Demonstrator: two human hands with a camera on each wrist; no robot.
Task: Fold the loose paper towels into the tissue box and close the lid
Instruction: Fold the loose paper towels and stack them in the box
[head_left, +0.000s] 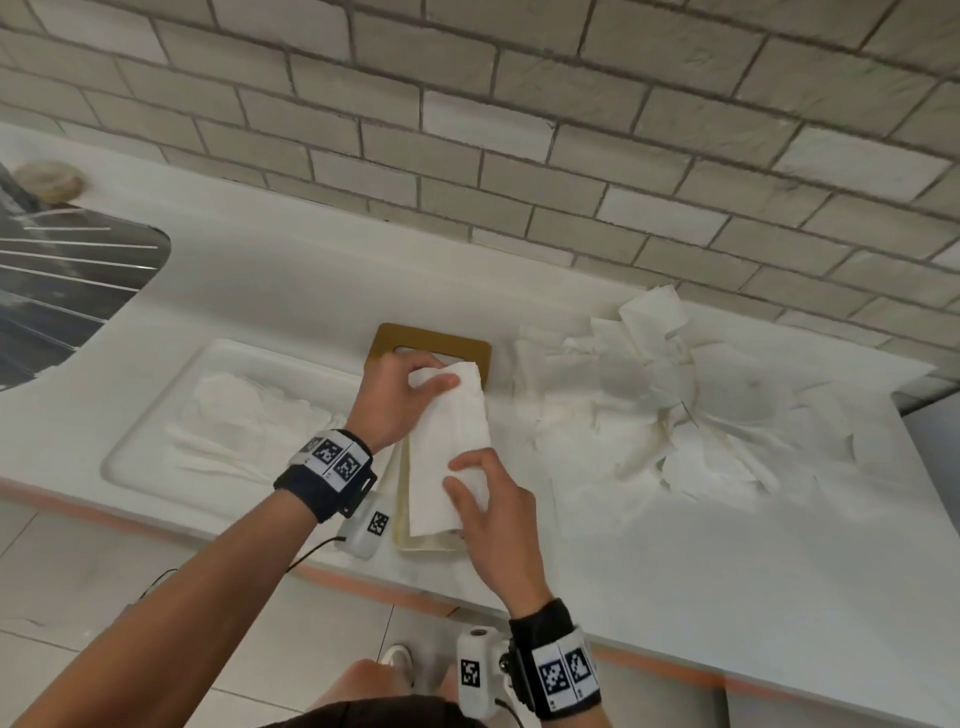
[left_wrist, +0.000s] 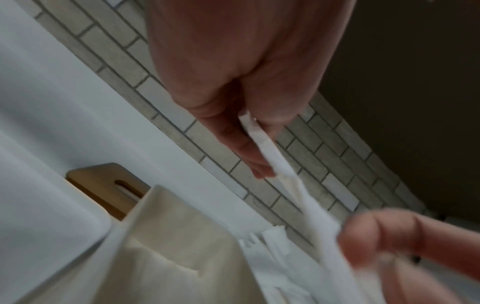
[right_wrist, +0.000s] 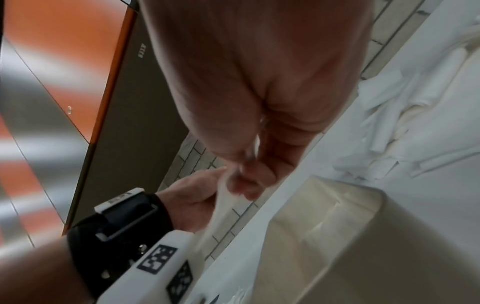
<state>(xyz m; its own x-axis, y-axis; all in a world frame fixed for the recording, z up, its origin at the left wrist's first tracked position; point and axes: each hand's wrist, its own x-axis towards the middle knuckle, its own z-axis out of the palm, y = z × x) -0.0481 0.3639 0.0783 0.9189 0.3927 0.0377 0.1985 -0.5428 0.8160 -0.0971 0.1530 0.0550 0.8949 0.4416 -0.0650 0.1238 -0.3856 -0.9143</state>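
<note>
A folded white paper towel (head_left: 449, 441) is stretched between both hands just above the open cream tissue box (head_left: 401, 499), which stands near the counter's front edge. My left hand (head_left: 436, 382) pinches the towel's far end, and its fingers (left_wrist: 249, 152) clamp the folded edge (left_wrist: 270, 152). My right hand (head_left: 465, 478) pinches the near end (right_wrist: 233, 181). The wooden lid (head_left: 431, 345) with its slot lies flat on the counter behind the box, also seen in the left wrist view (left_wrist: 103, 189). A heap of loose paper towels (head_left: 675, 410) lies to the right. The box's inside is hidden by the towel.
A shallow recessed drainer (head_left: 156, 415) to the left holds more white paper. The metal sink (head_left: 62, 291) is at the far left. A tiled wall (head_left: 519, 130) runs behind the white counter (head_left: 727, 571). Floor tiles (head_left: 130, 597) lie below the counter edge.
</note>
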